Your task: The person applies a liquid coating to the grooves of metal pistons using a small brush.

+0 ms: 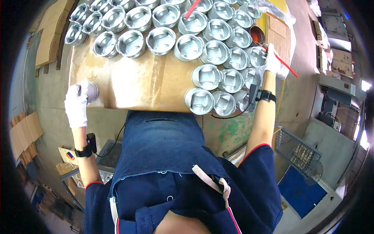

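Observation:
My left hand (76, 102), in a white glove, is closed around a silver metal piston (92, 92) lying on its side at the left front corner of the cardboard-topped table (132, 84). My gloved right hand (271, 61) is at the table's right side, its fingers closed on a thin red stick (287, 67) that slants out to the right. Just beyond that hand stands a dark cup (257, 35) with reddish-brown contents. Several open-topped pistons (206, 77) stand in rows along the back and right of the table.
A second red stick (191, 8) lies across the pistons at the back. Flattened cardboard (277, 33) and clear plastic lie at the right edge. Stacked cardboard (52, 33) stands on a pallet at far left. A wire basket (299, 154) is at the lower right.

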A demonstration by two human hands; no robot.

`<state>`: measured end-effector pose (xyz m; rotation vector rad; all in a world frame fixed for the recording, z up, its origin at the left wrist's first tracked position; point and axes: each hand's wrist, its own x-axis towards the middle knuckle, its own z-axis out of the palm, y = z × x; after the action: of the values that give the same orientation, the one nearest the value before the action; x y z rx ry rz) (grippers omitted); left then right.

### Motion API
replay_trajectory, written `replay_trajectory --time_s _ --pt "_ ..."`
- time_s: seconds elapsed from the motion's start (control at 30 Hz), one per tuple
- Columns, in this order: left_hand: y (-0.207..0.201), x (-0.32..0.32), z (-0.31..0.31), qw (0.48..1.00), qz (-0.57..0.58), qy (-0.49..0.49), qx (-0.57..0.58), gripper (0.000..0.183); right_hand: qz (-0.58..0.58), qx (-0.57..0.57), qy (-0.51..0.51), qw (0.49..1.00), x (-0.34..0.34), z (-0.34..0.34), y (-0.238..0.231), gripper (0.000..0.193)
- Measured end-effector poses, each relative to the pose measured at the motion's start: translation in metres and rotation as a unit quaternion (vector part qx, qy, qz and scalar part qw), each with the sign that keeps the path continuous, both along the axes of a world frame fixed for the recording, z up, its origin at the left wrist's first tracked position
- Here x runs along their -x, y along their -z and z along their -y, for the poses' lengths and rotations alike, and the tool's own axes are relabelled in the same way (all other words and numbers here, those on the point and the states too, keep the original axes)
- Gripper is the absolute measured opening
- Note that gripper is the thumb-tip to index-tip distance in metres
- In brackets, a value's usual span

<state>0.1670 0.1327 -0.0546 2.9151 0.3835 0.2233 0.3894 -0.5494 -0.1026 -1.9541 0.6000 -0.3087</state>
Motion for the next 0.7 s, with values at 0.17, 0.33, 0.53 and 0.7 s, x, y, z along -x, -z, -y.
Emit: replay_trajectory --time_s 0.17,0.33,0.53,0.7 --pt "0.024 0.010 -0.005 0.971 -0.233 -0.017 -0.046 0.054 -0.007 0.024 0.019 1.000 -0.010 0.010 0.012 0.040" --pt "0.007 -0.011 -0.007 0.974 -0.226 -0.011 -0.021 0.063 0.020 -0.023 -0.012 0.999 0.000 -0.011 -0.018 0.061" --pt "-0.017 0.001 0.026 0.830 -0.024 0.074 0.552 0.035 0.038 -0.213 -0.045 0.975 0.041 -0.096 -0.073 0.072" --pt "0.014 0.010 0.078 0.842 0.090 0.014 0.531 0.035 0.081 -0.203 -0.149 0.964 0.086 -0.203 -0.083 0.048"
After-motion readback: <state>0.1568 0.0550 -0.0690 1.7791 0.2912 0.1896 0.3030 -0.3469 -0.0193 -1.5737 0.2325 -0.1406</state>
